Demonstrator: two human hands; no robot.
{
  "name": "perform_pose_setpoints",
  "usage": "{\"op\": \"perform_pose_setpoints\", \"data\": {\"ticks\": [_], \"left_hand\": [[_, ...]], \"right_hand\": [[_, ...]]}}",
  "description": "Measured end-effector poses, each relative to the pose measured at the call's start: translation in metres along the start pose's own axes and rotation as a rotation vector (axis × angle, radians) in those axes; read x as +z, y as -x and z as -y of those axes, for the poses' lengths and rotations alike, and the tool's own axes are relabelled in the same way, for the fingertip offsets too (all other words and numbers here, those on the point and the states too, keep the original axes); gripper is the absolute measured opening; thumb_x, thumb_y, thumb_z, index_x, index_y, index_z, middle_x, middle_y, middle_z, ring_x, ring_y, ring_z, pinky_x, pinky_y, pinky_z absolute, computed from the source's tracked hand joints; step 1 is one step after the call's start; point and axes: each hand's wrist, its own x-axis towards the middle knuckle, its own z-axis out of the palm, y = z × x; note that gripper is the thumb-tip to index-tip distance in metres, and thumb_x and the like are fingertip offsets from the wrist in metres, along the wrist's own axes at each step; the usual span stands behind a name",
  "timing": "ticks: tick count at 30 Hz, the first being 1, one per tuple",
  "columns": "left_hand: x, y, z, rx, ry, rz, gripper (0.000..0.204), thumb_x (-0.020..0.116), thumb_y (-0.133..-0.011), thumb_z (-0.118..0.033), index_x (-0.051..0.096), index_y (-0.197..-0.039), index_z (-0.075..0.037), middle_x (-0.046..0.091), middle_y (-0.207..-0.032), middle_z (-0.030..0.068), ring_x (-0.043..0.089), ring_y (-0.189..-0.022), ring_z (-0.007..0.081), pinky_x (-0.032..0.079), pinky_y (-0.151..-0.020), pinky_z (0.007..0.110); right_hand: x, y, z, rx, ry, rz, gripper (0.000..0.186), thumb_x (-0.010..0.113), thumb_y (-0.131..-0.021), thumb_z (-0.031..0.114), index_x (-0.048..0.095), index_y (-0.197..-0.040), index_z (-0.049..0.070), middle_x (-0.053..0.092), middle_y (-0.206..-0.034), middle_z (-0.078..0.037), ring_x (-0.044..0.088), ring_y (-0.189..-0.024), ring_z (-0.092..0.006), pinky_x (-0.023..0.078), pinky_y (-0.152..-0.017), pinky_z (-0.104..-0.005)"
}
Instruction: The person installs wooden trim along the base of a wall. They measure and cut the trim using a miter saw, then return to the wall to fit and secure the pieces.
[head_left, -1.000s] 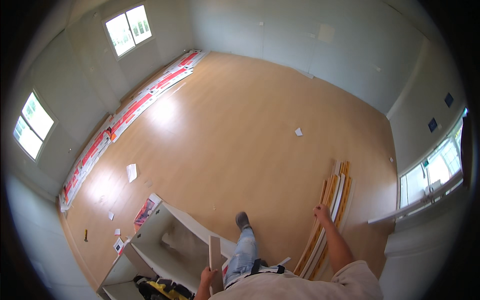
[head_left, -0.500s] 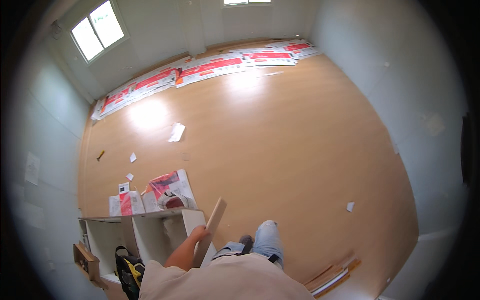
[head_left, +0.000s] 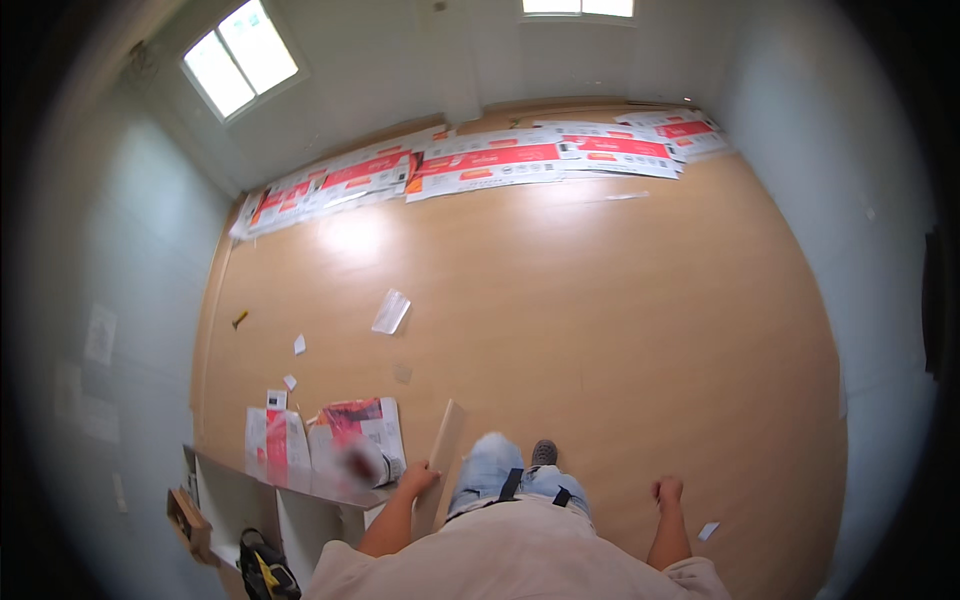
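My left hand [head_left: 420, 478] is closed around the edge of a long, narrow light-brown wooden board [head_left: 449, 437]. The board is tilted and held beside my left leg, its far end pointing forward. Away to the right, my right hand [head_left: 667, 488] hangs over the floor with its fingers curled in; nothing shows in it. Left of the board stands a white shelf unit [head_left: 232, 500] with brown edges. A black and yellow bag [head_left: 262, 572] is by its near side.
Plastic packaging [head_left: 280, 445] lies beyond the shelf unit. White and red packaging sheets [head_left: 490, 165] line the far wall. Paper scraps [head_left: 391, 311] and a small yellow and black tool [head_left: 240, 319] are on the wood-coloured floor [head_left: 620, 330]. A brown box [head_left: 188, 523] stands left of the unit.
My view has shifted, and the shelf unit sits lower in it. My right hand has come into sight. My left hand still holds the board, and my legs have changed position.
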Motion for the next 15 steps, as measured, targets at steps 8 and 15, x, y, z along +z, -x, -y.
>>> {"op": "perform_pose_setpoints", "data": {"ticks": [8, 15], "left_hand": [[0.028, -0.119, -0.011, -0.282, 0.281, 0.071, 0.051, 0.076, -0.076, -0.038, 0.071, -0.114, -0.005, 0.071, -0.112, 0.0213, 0.069, -0.101, 0.0357, 0.053, -0.088, 0.043], [-0.049, -0.346, -0.121, -0.321, 0.092, 0.222, 0.052, 0.074, -0.073, -0.039, 0.073, -0.113, -0.007, 0.071, -0.113, 0.0207, 0.068, -0.105, 0.036, 0.053, -0.091, 0.041]], "right_hand": [[0.161, -0.155, 0.386, -0.393, 0.077, 0.137, 0.017, 0.049, -0.092, 0.002, 0.057, -0.107, 0.001, 0.064, -0.078, -0.009, 0.06, -0.059, -0.0137, 0.045, -0.047, -0.026], [0.257, -0.221, 0.396, 0.083, 0.523, 0.527, 0.027, 0.053, -0.088, 0.004, 0.061, -0.112, -0.004, 0.072, -0.085, -0.018, 0.067, -0.06, -0.0224, 0.052, -0.052, -0.0355]]}}
